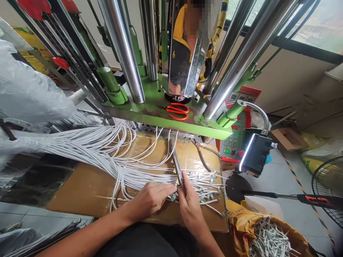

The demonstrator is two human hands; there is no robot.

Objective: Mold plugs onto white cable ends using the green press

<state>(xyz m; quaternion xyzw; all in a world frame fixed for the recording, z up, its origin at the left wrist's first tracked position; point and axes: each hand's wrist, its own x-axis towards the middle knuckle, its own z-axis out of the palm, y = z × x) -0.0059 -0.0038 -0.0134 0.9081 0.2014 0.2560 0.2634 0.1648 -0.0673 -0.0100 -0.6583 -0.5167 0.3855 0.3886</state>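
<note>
My right hand (pixel 189 205) grips the near end of a long, narrow dark metal bar (pixel 175 157), which points away from me over the white cables. Small brass-coloured pieces show along the bar's left edge. My left hand (pixel 154 198) is closed, its fingertips pinched against the bar's near end; what they hold is mostly hidden. Under those fingertips lies a teal cable end (pixel 173 197). A thick bundle of white cables (pixel 88 153) runs in from the left, and several teal-tipped ends (pixel 211 192) lie right of my hands.
A green press (pixel 160 116) with steel columns stands ahead, red-handled scissors (pixel 178 111) on its ledge. Pliers (pixel 202 155) lie on the cardboard (pixel 72 196). At right are a lit lamp (pixel 254 153), a control panel (pixel 233 142), a fan (pixel 329 189) and a sack of white scraps (pixel 241 228).
</note>
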